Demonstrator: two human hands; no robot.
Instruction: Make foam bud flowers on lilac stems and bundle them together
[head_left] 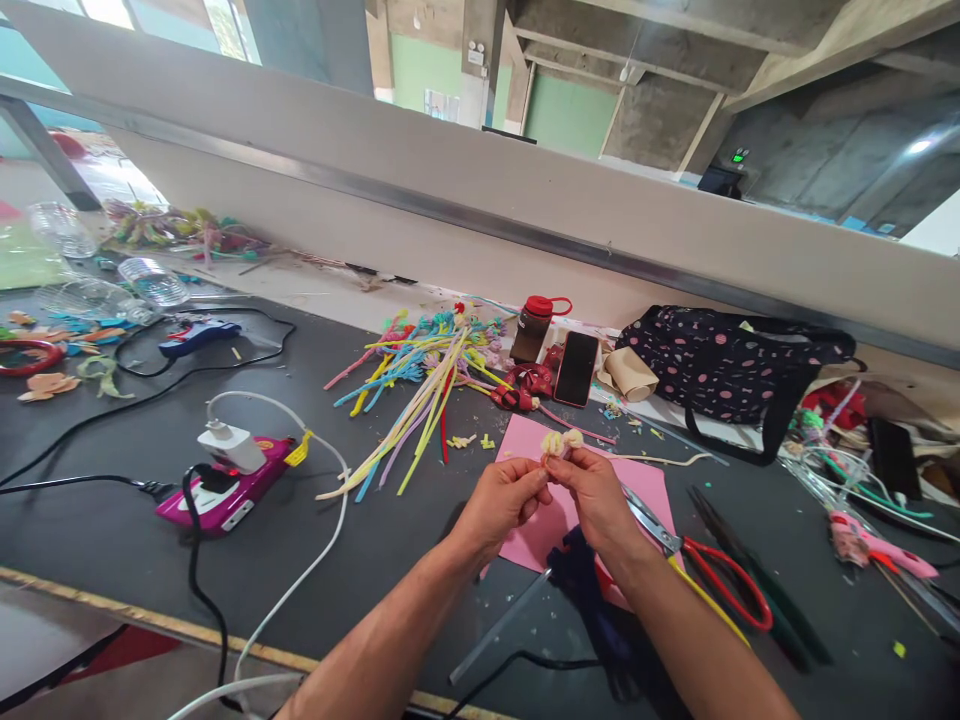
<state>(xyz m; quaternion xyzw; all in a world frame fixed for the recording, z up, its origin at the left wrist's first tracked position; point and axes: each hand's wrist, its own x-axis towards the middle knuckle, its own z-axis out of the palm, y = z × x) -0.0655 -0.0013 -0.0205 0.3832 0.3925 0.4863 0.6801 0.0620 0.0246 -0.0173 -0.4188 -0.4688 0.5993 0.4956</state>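
Above a pink sheet [521, 445], my two hands meet at the fingertips. A small cream-yellow fuzzy flower [564, 441], seemingly made of pipe cleaner, rises from the fingers of my right hand [592, 492], which pinch its base. My left hand [508, 502] is closed in a pinch against that base; whatever lies between its fingertips is hidden. A cream pipe cleaner [675, 460] stretches right from behind my right hand. Under my wrists lies a dark blue glue gun [581, 575] with a clear glue stick [499, 625]. Red-handled scissors [731, 585] rest beside my right forearm.
Loose colored pipe cleaners [420, 400] spread left of the sheet. Behind stand a red-capped bottle [529, 335], a phone [577, 368] and a patterned dark bag [727, 365]. A magenta power strip [236, 505] with cables sits at left. A dark, long tool [757, 575] lies right.
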